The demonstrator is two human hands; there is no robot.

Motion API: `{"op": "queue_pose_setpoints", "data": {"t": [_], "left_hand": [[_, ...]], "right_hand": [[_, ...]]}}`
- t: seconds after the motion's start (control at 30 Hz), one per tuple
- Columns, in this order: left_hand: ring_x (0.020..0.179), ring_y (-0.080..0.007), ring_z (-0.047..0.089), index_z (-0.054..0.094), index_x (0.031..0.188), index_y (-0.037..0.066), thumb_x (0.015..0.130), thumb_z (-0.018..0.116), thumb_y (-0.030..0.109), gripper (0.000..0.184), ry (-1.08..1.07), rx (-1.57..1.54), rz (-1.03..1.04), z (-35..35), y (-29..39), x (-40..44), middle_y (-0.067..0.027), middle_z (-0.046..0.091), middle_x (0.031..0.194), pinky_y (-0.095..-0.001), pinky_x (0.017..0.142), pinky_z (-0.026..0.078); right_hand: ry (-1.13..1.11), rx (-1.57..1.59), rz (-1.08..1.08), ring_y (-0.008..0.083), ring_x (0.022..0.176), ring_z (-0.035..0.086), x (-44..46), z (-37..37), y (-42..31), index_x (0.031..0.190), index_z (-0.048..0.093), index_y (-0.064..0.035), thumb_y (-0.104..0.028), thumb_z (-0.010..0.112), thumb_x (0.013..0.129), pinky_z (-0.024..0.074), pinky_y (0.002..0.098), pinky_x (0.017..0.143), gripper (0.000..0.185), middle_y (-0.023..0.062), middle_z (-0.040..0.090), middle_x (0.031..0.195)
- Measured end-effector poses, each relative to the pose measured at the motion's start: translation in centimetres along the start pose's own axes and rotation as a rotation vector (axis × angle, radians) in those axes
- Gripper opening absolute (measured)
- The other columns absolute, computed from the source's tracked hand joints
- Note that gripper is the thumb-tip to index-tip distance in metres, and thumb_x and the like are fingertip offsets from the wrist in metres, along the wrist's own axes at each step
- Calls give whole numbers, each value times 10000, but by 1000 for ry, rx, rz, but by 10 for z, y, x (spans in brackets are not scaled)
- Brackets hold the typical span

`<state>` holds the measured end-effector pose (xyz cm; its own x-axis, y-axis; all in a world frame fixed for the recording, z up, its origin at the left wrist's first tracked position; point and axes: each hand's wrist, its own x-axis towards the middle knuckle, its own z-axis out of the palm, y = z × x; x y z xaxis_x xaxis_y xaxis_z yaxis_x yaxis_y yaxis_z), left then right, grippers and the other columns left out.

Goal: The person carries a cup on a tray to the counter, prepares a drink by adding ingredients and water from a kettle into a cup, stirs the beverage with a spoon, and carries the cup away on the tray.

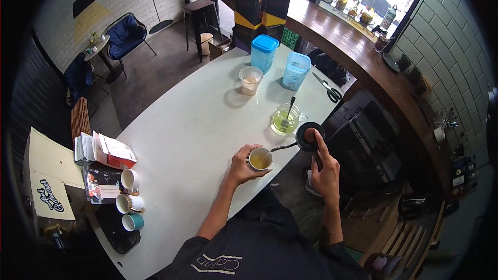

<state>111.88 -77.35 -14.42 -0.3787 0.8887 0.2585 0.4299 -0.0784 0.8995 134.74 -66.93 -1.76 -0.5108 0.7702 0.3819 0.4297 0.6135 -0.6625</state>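
While the left hand was closed around a small cup above the near edge of the white table, the right hand held a black gooseneck kettle with the index finger extended onto its top. The kettle's handle was largely hidden by the right hand, and its lower body was out of sight. The spout reached the cup's rim; any flow from it was hard to make out.

The cup contained pale yellow liquid. Just beyond it stood one glass jug, holding yellow-green liquid and one upright, leaning spoon. One clear tumbler held brownish contents that could not be identified. Two blue containers stood behind: one lidded container, its contents concealed, and one open container. One pair of scissors lay beside them. Three further cups were lined up at the table's left side; their interiors could not be read.
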Motion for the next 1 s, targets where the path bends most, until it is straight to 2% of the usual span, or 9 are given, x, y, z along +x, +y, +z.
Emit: {"op": "queue_pose_setpoints", "data": {"t": [0.07,0.13,0.37,0.8,1.0], "left_hand": [[1097,-217,698,653,1239,33,601,992,223,747,0,-3,10,1,-2,0,-103,686,1201,-366,946,587],[1020,-251,700,686,1200,93,592,983,298,707,53,-43,26,4,-4,0,-71,701,1111,-382,889,576],[1013,-252,701,689,1195,87,592,983,297,703,57,-34,19,3,0,0,-74,703,1105,-380,907,566],[1013,-259,703,686,1201,91,591,981,297,709,56,-23,33,2,-1,0,-78,702,1109,-385,901,568],[1012,-257,704,683,1207,96,589,983,297,715,55,-30,22,2,1,0,-74,704,1111,-386,888,577]], "right_hand": [[6,3,-14,359,687,624,0,0,0,1583,423,-227,142,616,835,527,401,718,857,211,605,814],[2,-1,-6,364,698,631,0,-1,0,1583,422,-229,143,620,834,528,403,724,860,214,615,829],[-1,-2,0,370,767,679,0,-1,-1,1585,420,-230,147,634,826,536,414,760,874,224,672,920],[-19,7,35,361,766,683,0,-3,-7,1583,424,-239,144,630,838,537,422,763,863,219,667,895],[-47,-41,45,364,752,678,-2,3,0,1587,411,-265,144,633,831,527,459,740,888,199,644,839]]}}
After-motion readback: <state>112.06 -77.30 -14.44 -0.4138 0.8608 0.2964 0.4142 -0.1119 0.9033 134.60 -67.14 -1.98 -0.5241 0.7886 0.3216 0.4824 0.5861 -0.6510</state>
